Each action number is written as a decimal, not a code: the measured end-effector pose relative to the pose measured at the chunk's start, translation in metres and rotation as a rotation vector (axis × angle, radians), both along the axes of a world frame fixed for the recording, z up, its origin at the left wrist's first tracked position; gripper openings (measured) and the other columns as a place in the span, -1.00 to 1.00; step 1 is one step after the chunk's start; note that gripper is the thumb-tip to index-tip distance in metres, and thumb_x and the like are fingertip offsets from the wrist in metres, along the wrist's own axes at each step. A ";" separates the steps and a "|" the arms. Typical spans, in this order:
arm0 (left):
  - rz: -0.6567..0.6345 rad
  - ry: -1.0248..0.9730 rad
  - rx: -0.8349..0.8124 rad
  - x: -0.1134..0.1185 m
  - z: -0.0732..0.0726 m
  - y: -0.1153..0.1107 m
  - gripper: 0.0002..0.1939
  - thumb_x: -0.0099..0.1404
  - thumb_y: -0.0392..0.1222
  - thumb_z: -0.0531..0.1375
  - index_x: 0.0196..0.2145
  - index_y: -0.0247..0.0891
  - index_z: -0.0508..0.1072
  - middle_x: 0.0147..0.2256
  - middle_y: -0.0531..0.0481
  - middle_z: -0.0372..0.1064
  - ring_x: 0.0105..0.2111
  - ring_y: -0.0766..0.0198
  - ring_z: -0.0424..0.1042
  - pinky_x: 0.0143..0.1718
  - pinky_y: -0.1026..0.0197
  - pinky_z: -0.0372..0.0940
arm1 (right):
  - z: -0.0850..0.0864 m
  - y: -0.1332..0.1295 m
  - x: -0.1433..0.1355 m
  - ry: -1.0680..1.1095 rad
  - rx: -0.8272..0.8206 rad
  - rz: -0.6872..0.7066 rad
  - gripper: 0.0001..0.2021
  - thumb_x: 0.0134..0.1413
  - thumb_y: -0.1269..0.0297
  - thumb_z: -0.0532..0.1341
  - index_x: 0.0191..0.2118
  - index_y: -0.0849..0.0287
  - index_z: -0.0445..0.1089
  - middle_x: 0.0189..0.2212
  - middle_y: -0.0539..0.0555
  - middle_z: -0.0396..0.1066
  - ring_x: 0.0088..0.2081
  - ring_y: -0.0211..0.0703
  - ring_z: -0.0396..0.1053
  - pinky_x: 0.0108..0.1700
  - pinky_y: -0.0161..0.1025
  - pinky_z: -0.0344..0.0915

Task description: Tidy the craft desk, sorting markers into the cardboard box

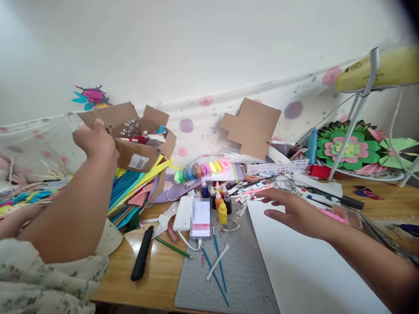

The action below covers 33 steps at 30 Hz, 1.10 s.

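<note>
- Left hand [96,139] grips the cardboard box [140,148] by its left side
- Right hand [291,211], fingers loosely spread, hovers right of the box
- Box's label [139,162]: too blurred to read

I have a wooden counter [159,281] before me, its grain bare along the near left edge. A grey cutting mat [244,270] lies on it. To the mat's left I see a long black object [142,254] on the wood and a green pencil [173,248], one end reaching the mat. A large white sheet [291,266] spreads to my right; toward the back right sits a patterned plate [386,175].
</note>
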<state>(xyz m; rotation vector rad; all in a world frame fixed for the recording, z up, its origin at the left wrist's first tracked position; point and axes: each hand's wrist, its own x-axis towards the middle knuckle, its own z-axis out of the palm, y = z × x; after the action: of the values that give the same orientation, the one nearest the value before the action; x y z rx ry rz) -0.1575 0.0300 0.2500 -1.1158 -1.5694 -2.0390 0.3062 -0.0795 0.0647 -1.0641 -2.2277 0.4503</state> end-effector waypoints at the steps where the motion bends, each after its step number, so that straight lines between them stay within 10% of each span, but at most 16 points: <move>1: -0.049 -0.051 0.045 0.011 -0.010 -0.010 -0.77 0.28 -0.38 -0.02 -0.15 -0.57 0.29 -0.23 -0.11 0.37 -0.30 0.34 0.38 -0.24 0.20 0.38 | 0.003 -0.004 -0.001 0.013 0.033 0.006 -0.63 0.17 0.15 0.16 0.09 0.02 0.34 0.04 0.16 0.39 -0.07 -0.05 0.44 -0.13 -0.09 0.47; 12: -0.718 -0.380 0.033 0.204 -0.171 -0.128 -0.78 0.18 -0.07 0.20 -0.23 -0.19 0.47 -0.18 -0.03 0.49 -0.13 0.14 0.49 -0.09 0.12 0.42 | 0.005 -0.068 0.028 0.098 0.521 -0.108 -0.66 0.16 0.31 0.17 0.06 0.05 0.32 -0.09 0.17 0.42 -0.07 -0.08 0.43 -0.08 -0.12 0.43; 23: -1.078 -0.407 -0.239 0.286 -0.221 -0.113 -0.73 0.17 0.01 0.26 -0.23 -0.17 0.50 -0.21 0.00 0.52 -0.18 0.10 0.51 -0.09 0.11 0.41 | -0.023 -0.111 0.079 -0.156 0.588 -0.067 -0.71 0.12 0.46 0.14 -0.04 0.07 0.36 -0.27 0.10 0.48 -0.29 -0.21 0.45 -0.28 -0.27 0.39; 33: -1.188 -0.581 -0.488 0.315 -0.246 -0.084 -0.68 0.02 0.05 0.29 -0.28 -0.13 0.48 -0.30 -0.02 0.52 -0.27 0.07 0.53 -0.26 0.09 0.45 | -0.004 -0.076 0.095 -0.127 0.446 -0.081 -0.74 0.16 0.51 0.08 -0.11 0.13 0.42 -0.18 0.14 0.48 -0.17 -0.16 0.43 -0.16 -0.22 0.38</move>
<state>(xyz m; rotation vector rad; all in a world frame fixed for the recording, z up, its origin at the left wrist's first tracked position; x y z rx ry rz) 0.1576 -0.0537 0.0040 -2.1551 -1.9888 -2.9881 0.4015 -0.1558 0.0605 -0.9556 -2.2370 -0.1522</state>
